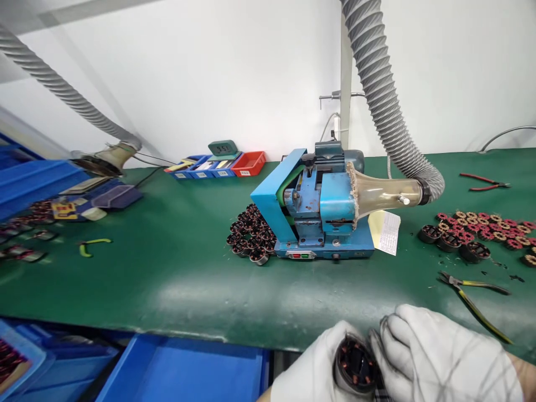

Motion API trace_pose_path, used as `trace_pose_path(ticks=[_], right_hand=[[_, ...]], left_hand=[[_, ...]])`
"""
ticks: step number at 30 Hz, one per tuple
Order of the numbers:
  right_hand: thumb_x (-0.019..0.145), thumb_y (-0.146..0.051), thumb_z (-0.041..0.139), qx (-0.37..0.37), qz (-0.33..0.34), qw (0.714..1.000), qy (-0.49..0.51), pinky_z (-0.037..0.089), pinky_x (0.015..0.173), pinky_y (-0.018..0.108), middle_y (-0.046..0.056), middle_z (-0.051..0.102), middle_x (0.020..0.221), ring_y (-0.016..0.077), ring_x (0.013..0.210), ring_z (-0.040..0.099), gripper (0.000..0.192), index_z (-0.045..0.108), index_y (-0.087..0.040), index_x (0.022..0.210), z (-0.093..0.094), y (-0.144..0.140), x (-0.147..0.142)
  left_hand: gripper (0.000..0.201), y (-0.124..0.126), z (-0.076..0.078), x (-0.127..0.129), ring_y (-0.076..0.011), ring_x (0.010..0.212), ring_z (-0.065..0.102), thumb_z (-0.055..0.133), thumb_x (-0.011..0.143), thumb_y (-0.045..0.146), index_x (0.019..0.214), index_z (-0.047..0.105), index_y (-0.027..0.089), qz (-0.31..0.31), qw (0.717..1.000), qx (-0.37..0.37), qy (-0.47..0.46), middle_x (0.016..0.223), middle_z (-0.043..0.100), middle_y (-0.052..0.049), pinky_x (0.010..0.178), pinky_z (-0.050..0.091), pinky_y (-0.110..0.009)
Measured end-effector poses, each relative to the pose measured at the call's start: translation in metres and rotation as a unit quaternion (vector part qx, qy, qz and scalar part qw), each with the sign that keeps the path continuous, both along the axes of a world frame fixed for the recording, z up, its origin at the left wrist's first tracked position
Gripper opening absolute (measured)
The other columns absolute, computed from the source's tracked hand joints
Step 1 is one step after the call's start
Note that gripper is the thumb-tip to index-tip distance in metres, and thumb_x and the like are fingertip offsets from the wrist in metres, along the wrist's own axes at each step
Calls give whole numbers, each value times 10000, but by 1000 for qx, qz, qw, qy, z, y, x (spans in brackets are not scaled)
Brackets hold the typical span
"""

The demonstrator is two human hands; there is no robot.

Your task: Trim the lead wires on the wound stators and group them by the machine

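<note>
Green matting covers the bench before us, with a blue machine at its middle and a grey hose running into its funnel. At the near edge our gloved left hand wraps around a stator, its copper windings facing up, while our right hand curls its fingers against the stator's rim. More stators sit stacked left of the machine, and pliers lie near our right hand.

Factory assembly bench
Green work mat, blue benchtop machine under an extraction hose, wound motor stators (piled), pliers.
</note>
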State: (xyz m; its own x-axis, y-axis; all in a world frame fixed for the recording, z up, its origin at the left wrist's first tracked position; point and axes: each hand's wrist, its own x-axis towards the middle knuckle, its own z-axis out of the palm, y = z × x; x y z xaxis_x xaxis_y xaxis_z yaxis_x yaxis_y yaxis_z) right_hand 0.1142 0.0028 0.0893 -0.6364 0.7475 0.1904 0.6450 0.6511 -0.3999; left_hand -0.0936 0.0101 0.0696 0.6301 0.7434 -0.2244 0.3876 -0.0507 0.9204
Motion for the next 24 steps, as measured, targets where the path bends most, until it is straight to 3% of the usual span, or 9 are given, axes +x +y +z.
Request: trace_pose_path(ticks=[1,3,6,8,11,14,16,21,24], right_hand=[[844,-245,461,18,12,1000,-4,460,624,373,90,713,778,235,676,612,225,684,-235,874,3,4,5],[882,-203,370,21,-19,1000,10,473,627,398,122,707,808,242,687,615,303,671,-202,923,10,16,13],[891,-227,354,-133,-161,973,94,499,582,331,78,683,701,191,608,615,306,654,-182,846,18,30,15],[878,-332,408,-283,-182,931,144,492,544,280,43,658,651,164,569,602,297,643,-174,786,18,31,10],[791,-401,539,-510,-115,838,156,452,544,242,3,607,603,134,567,559,288,645,-152,692,14,28,1],[660,-318,663,-617,-57,772,143,431,567,222,-21,592,600,114,587,538,187,661,-132,683,11,29,-5],[597,-259,700,-617,-62,769,154,434,565,213,-21,616,626,111,591,543,173,669,-130,708,10,31,-6],[588,-189,674,-497,-97,857,97,398,490,188,-21,642,643,112,585,528,147,690,-149,729,14,31,-6],[595,-218,681,-539,-74,838,45,378,473,179,-37,629,629,94,549,507,184,711,-156,766,18,35,-3]], left_hand=[[209,-1,0,0,-125,647,555,675,676,260,809,538,175,10,1000,-20,-6,737,600,16,601,466,-217],[198,-3,1,-2,-147,738,574,645,695,243,851,541,176,38,999,19,-9,814,602,-3,675,470,-239],[266,-6,4,-7,-165,789,575,633,731,334,944,533,208,52,985,164,8,875,580,-12,731,470,-269],[314,-7,6,-8,-168,755,567,610,758,429,976,525,219,35,960,273,44,860,569,-18,695,474,-274],[261,-5,11,-8,-172,726,564,541,821,427,988,537,226,-21,906,408,109,848,589,-29,652,470,-275],[173,-4,13,-7,-170,718,568,444,884,320,982,548,223,-27,869,473,143,829,611,-34,663,469,-280],[191,-4,11,-7,-175,717,567,419,893,317,989,543,208,-22,866,482,134,825,614,-44,668,469,-291],[308,-4,2,-6,-173,700,551,484,864,459,1006,523,189,2,887,452,90,811,585,-41,630,457,-283],[298,-2,3,-6,-169,689,542,419,898,447,991,533,188,-7,883,462,86,798,578,-38,626,444,-283]])
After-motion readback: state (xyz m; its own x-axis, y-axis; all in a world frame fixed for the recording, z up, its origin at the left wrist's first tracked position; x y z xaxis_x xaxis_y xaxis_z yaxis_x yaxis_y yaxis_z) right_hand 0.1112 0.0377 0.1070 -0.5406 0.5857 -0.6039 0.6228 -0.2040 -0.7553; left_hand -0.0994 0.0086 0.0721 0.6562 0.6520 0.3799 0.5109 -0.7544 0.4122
